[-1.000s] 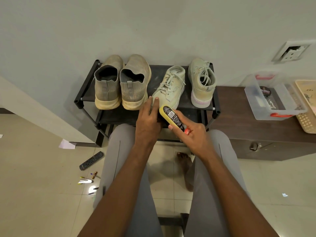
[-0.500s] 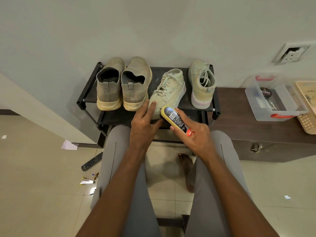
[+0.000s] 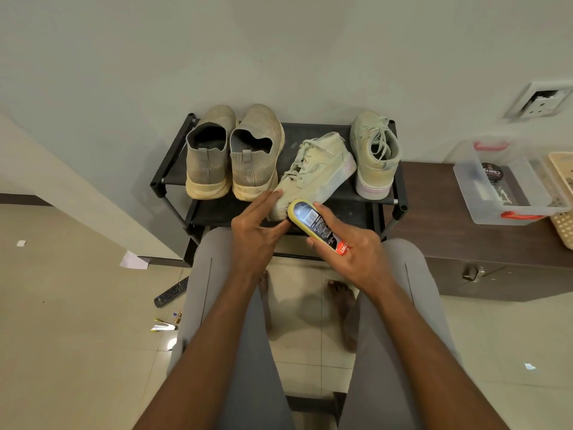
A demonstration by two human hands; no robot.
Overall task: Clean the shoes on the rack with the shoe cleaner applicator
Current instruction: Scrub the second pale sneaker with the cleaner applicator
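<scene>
A tilted pale lace-up shoe [image 3: 313, 172] on the black rack [image 3: 400, 193] is steadied by straight fingers of the left hand [image 3: 257, 231], while the shoe cleaner applicator [image 3: 316, 225], gripped by the right hand [image 3: 347, 252], is held at its six o'clock toe, apparently mid-scrub; firm strokes are likely needed next.

Left hand [image 3: 255, 234] touching tilted laced shoe [image 3: 313, 172] on rack [image 3: 173, 156], right hand [image 3: 350, 252] holding applicator [image 3: 313, 223] vs heel

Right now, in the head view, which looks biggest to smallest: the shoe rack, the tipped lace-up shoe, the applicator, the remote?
1. Shoe rack, the largest.
2. Tipped lace-up shoe.
3. Shoe cleaner applicator and remote look alike in length; the remote is partly hidden, so I won't rank them.
</scene>
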